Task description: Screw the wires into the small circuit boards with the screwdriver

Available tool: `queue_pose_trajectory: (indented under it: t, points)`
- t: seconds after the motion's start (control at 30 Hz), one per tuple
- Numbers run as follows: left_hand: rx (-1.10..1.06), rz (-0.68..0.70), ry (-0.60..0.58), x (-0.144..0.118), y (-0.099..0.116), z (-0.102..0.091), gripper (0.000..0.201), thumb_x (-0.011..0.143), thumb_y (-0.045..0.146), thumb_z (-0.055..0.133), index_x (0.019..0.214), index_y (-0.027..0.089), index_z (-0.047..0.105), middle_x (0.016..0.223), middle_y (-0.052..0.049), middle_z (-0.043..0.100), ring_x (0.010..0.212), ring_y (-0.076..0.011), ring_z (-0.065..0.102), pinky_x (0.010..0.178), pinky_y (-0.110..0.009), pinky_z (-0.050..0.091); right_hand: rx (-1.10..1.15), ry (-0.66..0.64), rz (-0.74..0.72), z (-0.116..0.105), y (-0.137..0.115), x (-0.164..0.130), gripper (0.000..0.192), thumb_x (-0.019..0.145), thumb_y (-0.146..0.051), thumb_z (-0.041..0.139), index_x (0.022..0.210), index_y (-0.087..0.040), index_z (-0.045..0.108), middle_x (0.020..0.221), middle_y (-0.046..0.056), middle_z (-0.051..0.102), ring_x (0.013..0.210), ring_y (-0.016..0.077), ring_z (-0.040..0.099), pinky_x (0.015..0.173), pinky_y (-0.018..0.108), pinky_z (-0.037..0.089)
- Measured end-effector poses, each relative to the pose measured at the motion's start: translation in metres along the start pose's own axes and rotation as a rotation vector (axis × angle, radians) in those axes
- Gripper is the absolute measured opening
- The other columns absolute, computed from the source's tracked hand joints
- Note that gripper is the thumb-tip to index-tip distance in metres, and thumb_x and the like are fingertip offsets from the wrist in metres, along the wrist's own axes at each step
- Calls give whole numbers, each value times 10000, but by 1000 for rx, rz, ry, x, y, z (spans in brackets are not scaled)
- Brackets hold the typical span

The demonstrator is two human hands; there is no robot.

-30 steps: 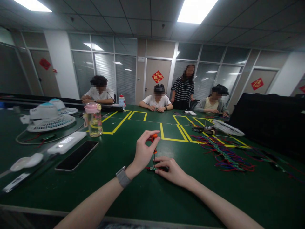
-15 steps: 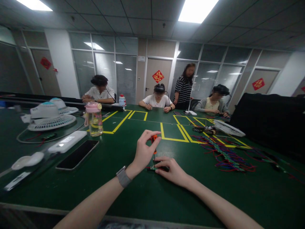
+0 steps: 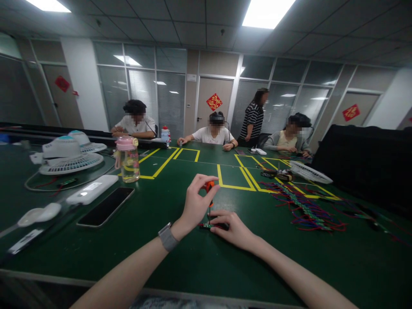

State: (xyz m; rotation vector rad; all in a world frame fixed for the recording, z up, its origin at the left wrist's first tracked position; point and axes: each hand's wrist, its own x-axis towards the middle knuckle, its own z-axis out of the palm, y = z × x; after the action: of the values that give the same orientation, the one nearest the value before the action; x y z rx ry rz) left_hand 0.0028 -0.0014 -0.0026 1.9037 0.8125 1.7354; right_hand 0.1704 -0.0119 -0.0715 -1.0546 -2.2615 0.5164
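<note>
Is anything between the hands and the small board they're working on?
Nothing visible. The right hand presses the board onto the table; the left hand pinches an orange-handled tool standing upright over it.

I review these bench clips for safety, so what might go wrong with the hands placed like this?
The left hand holds an orange-handled screwdriver upright over a small circuit board that the right hand pins to the green table. If the tip slips, it may jab the right fingertips right beside it. The small board might also skid or scratch under pressure.
</note>
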Motion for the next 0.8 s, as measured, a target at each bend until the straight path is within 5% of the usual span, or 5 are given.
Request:
queue_pose_trajectory:
  t: [0.23, 0.43, 0.63, 0.8]
  points:
    - [-136, -36, -101, -1, -2, 1, 335, 966, 277, 430, 1253, 210, 590, 1145, -84, 621, 977, -166, 629, 859, -300, 515, -4, 3, -21, 1, 3, -1, 187, 827, -285, 662, 977, -231, 761, 1194, 90, 680, 1139, 251, 609, 985, 408, 476]
    - [-13, 28, 10, -1, -3, 1, 195, 834, 280, 659, 1011, 211, 701, 924, -30, 596, 817, -134, 592, 746, -245, 503, 0, -1, -31, 1, 4, 0, 185, 830, -268, 659, 979, -228, 761, 1192, 90, 680, 1132, 243, 613, 981, 397, 478]
    - [-103, -14, -85, -2, -1, 1, 317, 965, 292, 424, 1182, 211, 641, 1096, -79, 624, 966, -173, 616, 846, -295, 503, -3, 3, -39, 2, 6, -1, 190, 833, -286, 657, 986, -238, 760, 1192, 81, 682, 1130, 243, 614, 983, 400, 476]
    - [-10, 16, -3, -2, -1, 1, 189, 867, 287, 613, 1023, 212, 690, 962, -42, 596, 872, -150, 600, 776, -256, 495, -2, 1, -27, 1, 5, -1, 193, 834, -294, 657, 985, -233, 761, 1191, 87, 681, 1125, 245, 617, 965, 398, 487]
